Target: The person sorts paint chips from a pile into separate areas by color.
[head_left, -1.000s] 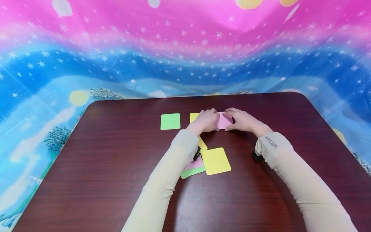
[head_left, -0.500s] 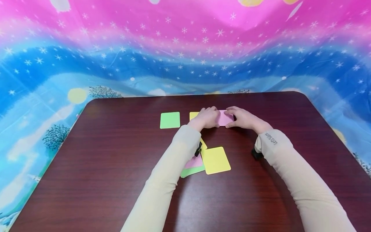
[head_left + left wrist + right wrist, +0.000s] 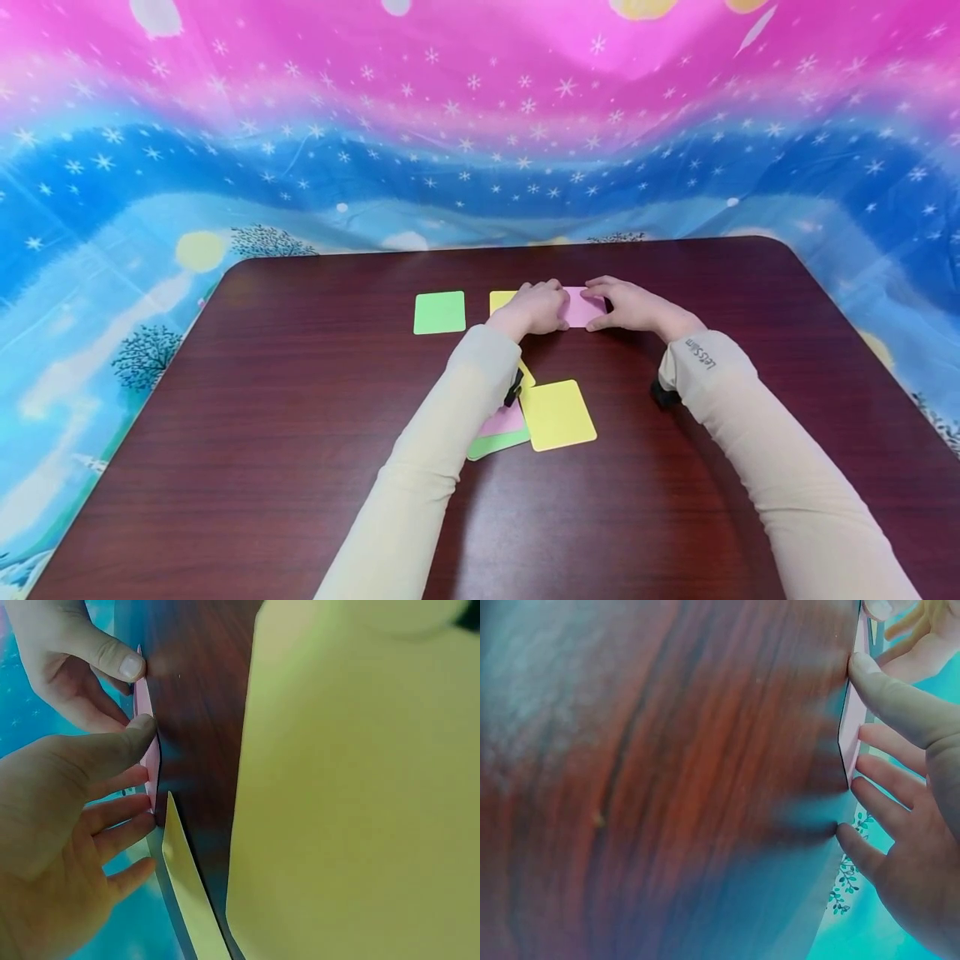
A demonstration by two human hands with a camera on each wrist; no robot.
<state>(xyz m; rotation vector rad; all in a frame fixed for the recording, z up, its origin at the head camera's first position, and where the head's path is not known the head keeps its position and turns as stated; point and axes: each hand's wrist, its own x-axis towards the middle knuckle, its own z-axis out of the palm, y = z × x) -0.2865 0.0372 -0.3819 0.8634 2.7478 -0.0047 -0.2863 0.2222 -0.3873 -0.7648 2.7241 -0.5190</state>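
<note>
The pink card (image 3: 583, 307) is thin and lies flat on the tabletop (image 3: 315, 400), near the far edge, between the left hand (image 3: 534, 309) and right hand (image 3: 636, 309).

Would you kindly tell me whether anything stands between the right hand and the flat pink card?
Nothing visible does: the right hand touches the flat pink card directly, while the left hand holds its other end.

worktop (image 3: 247, 433), 1: dark reddish-brown wood grain, far corners rounded. backdrop cloth (image 3: 390, 179), 1: behind the worktop and along its sides, pink above, blue below; printed white snowflakes (image 3: 566, 87), yellow discs (image 3: 201, 251), dark trees (image 3: 146, 357).
</note>
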